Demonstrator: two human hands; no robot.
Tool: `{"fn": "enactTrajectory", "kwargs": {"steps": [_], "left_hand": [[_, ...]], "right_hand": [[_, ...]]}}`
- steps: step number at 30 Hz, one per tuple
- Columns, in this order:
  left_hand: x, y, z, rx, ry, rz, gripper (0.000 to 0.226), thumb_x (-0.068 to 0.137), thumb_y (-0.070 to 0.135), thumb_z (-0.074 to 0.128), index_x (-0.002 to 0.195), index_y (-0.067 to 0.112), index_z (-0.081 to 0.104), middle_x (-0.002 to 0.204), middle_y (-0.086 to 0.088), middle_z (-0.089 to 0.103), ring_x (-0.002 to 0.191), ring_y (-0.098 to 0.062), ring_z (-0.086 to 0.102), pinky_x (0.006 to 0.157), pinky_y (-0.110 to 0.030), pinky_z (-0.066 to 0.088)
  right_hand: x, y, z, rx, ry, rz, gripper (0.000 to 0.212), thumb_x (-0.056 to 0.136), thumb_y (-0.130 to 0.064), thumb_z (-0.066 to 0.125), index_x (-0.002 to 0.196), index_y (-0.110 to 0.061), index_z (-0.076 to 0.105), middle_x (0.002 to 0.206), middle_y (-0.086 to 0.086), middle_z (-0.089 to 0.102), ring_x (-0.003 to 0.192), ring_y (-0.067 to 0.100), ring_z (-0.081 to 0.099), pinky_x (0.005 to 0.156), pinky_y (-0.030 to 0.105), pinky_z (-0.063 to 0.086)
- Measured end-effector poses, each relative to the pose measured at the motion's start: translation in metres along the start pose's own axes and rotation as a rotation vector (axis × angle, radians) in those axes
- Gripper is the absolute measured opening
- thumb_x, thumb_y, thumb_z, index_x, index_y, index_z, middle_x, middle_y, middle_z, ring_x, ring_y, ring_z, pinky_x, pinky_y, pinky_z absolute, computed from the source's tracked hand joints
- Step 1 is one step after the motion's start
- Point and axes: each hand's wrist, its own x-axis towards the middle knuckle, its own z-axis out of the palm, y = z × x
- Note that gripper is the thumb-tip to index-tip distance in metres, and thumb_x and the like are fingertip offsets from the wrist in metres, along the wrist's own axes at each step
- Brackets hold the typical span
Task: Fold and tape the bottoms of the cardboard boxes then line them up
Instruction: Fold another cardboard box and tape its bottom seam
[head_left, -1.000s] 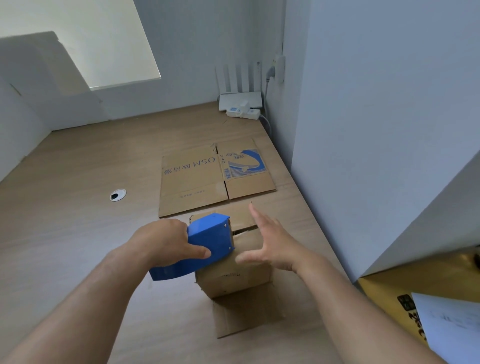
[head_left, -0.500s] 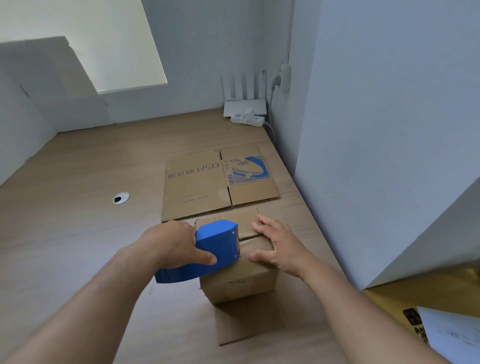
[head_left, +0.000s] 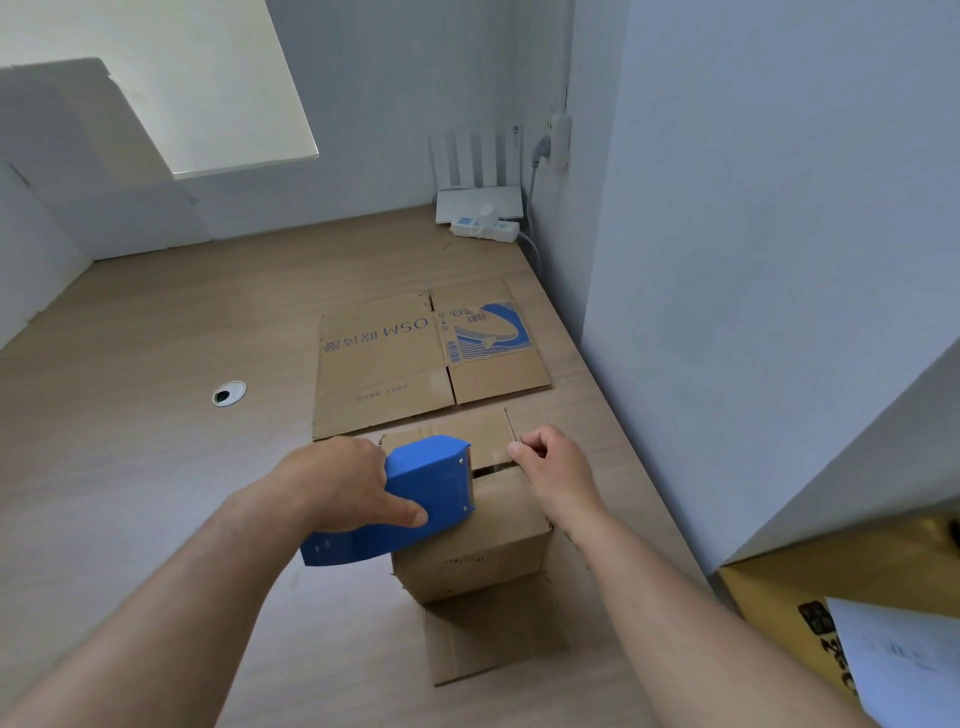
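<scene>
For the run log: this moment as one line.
left hand: holds tape dispenser against box | right hand: grips box top edge | top seam: gap open

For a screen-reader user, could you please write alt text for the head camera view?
A left hand holds a blue tape dispenser on the folded flaps of a cardboard box, while the right hand pinches the box's top right edge. The box stands on a wooden surface, with a flattened printed carton behind it.
</scene>
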Motion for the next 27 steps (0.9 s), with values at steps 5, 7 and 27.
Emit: {"fn": "enactTrajectory", "kwargs": {"steps": [5, 7, 27], "left_hand": [[0.001, -0.001, 0.000, 0.001, -0.005, 0.010, 0.050, 0.077, 0.070, 0.057, 0.101, 0.026, 0.049, 0.092, 0.007, 0.058, 0.087, -0.012, 0.058, 0.075, -0.023, 0.046], [0.002, -0.002, -0.001, -0.009, -0.011, 0.008, 0.050, 0.076, 0.070, 0.057, 0.100, 0.026, 0.050, 0.090, 0.008, 0.057, 0.086, -0.012, 0.058, 0.074, -0.022, 0.046], [-0.024, -0.107, -0.024, -0.274, -0.306, -0.178, 0.095, 0.020, 0.088, 0.066, 0.088, 0.022, 0.072, 0.079, 0.009, 0.074, 0.079, -0.011, 0.070, 0.081, -0.028, 0.050]], "right_hand": [[0.001, 0.005, 0.001, 0.005, -0.021, -0.034, 0.009, 0.095, -0.022, 0.052, 0.099, -0.014, 0.055, 0.093, -0.001, 0.057, 0.081, 0.006, 0.051, 0.063, 0.015, 0.038], [0.002, 0.005, 0.001, -0.002, -0.035, -0.037, 0.008, 0.096, -0.022, 0.050, 0.099, -0.015, 0.053, 0.092, -0.002, 0.056, 0.081, 0.007, 0.050, 0.064, 0.015, 0.039], [0.003, 0.004, -0.001, -0.138, -0.055, -0.112, 0.009, 0.098, -0.023, 0.047, 0.094, -0.016, 0.052, 0.088, -0.004, 0.054, 0.077, 0.005, 0.048, 0.062, 0.017, 0.036]]}}
